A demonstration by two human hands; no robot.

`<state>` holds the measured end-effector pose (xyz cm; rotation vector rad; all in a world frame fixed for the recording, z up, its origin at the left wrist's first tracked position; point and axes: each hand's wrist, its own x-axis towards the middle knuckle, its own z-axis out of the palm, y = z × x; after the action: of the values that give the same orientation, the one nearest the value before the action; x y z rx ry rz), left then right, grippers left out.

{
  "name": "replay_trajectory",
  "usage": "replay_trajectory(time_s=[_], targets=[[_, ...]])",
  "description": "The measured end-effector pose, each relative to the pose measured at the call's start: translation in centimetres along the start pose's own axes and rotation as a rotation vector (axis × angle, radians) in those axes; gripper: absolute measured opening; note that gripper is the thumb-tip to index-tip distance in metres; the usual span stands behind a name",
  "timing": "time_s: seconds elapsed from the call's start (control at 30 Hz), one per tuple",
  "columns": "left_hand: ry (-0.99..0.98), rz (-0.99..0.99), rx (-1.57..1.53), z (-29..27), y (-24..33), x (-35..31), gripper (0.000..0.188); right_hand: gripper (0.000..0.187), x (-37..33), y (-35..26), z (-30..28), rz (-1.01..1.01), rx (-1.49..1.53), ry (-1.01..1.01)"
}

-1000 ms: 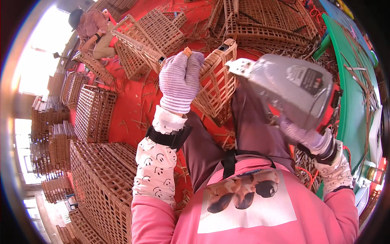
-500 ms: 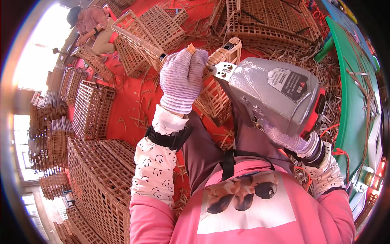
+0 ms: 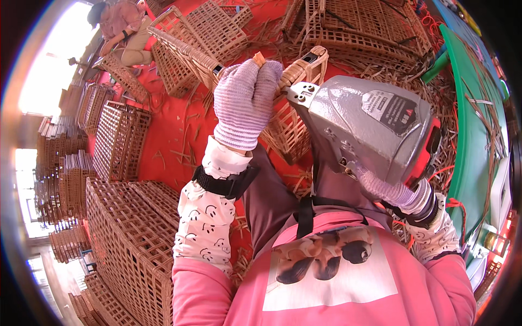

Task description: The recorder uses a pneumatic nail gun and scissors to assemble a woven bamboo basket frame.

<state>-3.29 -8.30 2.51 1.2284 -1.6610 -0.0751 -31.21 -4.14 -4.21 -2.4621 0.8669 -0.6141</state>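
Note:
A woven wicker basket (image 3: 286, 136) stands between my knees, its rim wrapped in wicker. My left hand (image 3: 246, 103), in a purple striped glove, is closed on the rim, and the tan end of a strip (image 3: 259, 58) pokes out above its fingers. My right hand (image 3: 380, 185), also gloved, is closed at the underside of a big grey staple gun (image 3: 356, 122) with a red rear end; the grip itself is mostly hidden. The gun's metal nose (image 3: 302, 93) points left and meets the rim just right of my left hand.
More wicker baskets stand at the left (image 3: 128, 239), with stacks of woven panels (image 3: 60, 168) beyond. A large basket (image 3: 364, 49) lies at the far right. Cut strips litter the red floor (image 3: 174, 130). A green board (image 3: 462, 125) borders the right; another person (image 3: 125, 32) works far left.
Both hands, the staple gun and the basket hold nearly the same places. My left hand and the strip end sit slightly higher and further right; the view has shifted a little.

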Motion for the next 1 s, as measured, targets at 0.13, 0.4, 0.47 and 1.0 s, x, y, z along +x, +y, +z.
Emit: replay_trajectory(time_s=[0.13, 0.4, 0.47, 1.0], targets=[[-0.100, -0.061, 0.057, -0.5, 0.0, -0.4, 0.017, 0.040, 0.6, -1.8, -2.5, -0.084, 0.049, -0.087], [-0.088, 0.014, 0.115, -1.3, -0.1, -0.9, 0.017, 0.040, 1.5, -2.3, -3.3, -0.265, -0.199, -0.004], [-0.104, -0.079, 0.102, -1.5, 0.2, -1.0, 0.017, 0.040, 1.5, -2.4, -2.9, -0.303, -0.258, 0.043], [0.065, -0.079, 0.135, -2.1, 0.0, -2.5, 0.016, 0.044, 3.2, -4.2, -1.1, 0.121, 0.791, -0.208]])
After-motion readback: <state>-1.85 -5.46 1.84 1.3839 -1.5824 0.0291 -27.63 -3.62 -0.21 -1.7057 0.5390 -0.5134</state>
